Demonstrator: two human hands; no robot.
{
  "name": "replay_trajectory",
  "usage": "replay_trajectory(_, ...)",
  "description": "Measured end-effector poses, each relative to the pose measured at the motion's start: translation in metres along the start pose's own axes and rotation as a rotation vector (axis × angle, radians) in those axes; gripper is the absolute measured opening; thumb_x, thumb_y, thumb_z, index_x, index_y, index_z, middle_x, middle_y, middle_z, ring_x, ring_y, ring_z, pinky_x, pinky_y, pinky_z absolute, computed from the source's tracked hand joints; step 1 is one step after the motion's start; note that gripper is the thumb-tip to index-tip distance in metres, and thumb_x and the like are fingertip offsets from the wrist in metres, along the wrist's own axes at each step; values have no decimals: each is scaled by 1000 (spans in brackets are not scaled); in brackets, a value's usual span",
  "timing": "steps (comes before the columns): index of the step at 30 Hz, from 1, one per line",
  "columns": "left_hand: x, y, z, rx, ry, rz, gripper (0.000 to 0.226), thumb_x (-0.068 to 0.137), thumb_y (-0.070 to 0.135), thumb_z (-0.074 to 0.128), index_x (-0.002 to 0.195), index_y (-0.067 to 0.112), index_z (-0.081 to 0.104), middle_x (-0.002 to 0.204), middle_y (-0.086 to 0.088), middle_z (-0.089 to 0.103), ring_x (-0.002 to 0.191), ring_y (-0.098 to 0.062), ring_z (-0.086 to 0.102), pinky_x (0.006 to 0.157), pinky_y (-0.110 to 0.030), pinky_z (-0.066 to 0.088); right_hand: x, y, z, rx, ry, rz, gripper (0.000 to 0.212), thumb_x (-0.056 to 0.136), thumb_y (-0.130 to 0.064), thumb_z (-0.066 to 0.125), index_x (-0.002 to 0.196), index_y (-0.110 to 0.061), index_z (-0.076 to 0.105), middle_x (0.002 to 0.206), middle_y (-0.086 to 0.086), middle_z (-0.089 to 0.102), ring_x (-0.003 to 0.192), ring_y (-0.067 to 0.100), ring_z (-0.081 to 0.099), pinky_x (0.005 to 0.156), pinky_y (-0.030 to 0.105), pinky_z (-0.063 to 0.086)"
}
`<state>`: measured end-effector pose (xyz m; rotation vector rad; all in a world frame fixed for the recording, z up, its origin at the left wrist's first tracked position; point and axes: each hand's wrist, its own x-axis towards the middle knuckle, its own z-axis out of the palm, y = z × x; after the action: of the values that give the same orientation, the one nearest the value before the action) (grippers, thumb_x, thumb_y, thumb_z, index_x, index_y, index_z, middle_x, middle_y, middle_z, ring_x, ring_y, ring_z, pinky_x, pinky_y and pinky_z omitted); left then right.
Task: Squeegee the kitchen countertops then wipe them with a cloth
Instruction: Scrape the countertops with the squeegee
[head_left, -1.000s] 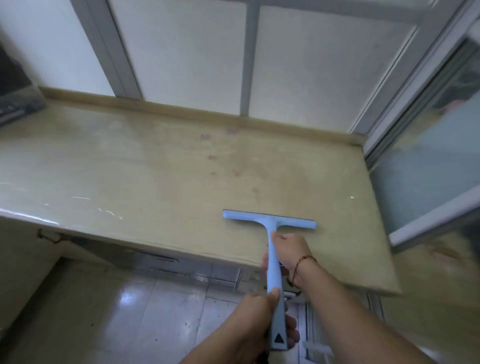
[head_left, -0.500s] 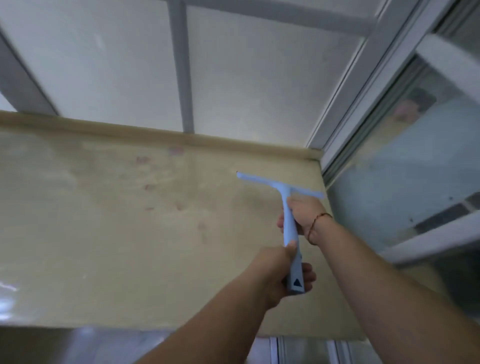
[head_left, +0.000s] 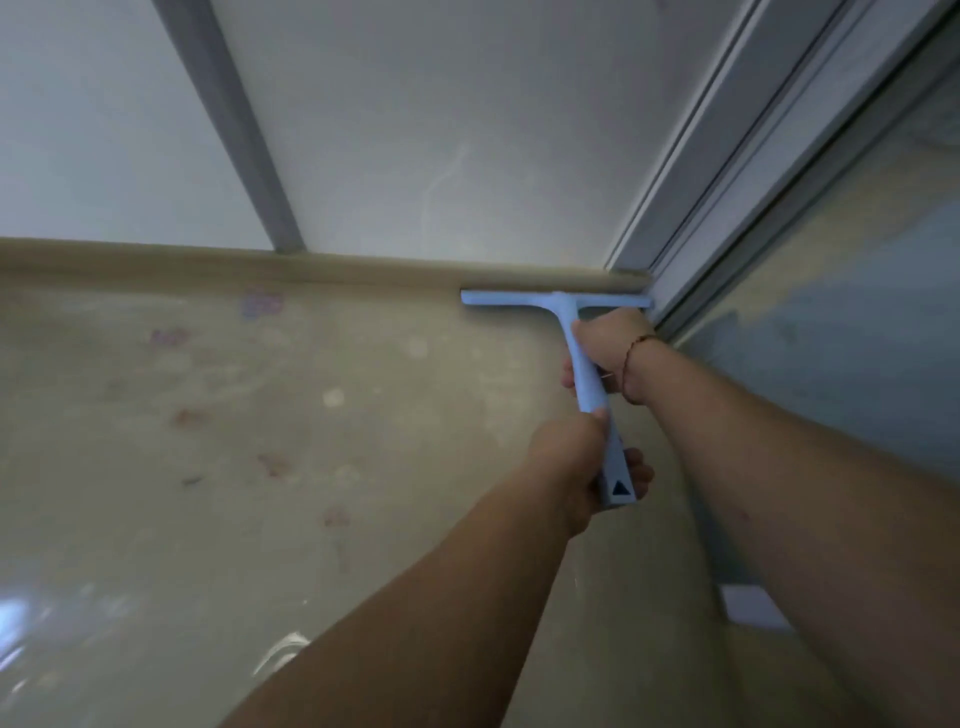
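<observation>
Your light-blue squeegee (head_left: 558, 304) lies with its blade against the countertop's (head_left: 260, 467) back lip, in the far corner at one o'clock. Your right hand (head_left: 608, 345) grips the upper handle; your left hand (head_left: 576, 462) clamps the handle's end at six o'clock of it.

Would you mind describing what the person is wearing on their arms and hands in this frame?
Both forearms are bare, with no sleeves in view and no gloves on the left hand or the right hand. The only item worn is a thin reddish-brown cord bracelet around the right wrist. No rings or watch show.
</observation>
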<state>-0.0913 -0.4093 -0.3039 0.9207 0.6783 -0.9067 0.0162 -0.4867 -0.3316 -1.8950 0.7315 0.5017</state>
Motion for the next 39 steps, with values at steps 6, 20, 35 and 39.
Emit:
replay_trajectory(6,1,-15,-4,-20,40,-25,39,102,35,43,81,3,50,77,-13,54,64,-24,55,59,-33,50,-7,10,7,-83,66,16,35,98,-23,47,97,10,58,71,21,66,56,31,67,60,45,60)
replay_trajectory(20,-56,-154,-23,-45,75,-35,34,99,33,48,90,0,52,79,-15,60,64,-26,61,61,-35,54,-115,104,14,-161,59,123,29,90,-10,45,87,14,61,68,29,67,58,40,69,62,59,57)
replay_trajectory(35,-138,-274,-40,-105,108,-159,32,99,30,48,81,4,51,77,-14,56,65,-27,56,58,-35,49,-227,206,17,-63,101,141,24,88,-3,46,88,15,61,70,28,64,51,35,62,49,45,55)
replay_trajectory(39,-148,-286,-44,-73,109,-184,32,99,26,50,87,-3,53,75,-17,57,59,-26,55,56,-37,51,-242,216,17,-93,97,134,23,89,-6,48,90,13,60,75,29,66,56,37,67,53,51,58)
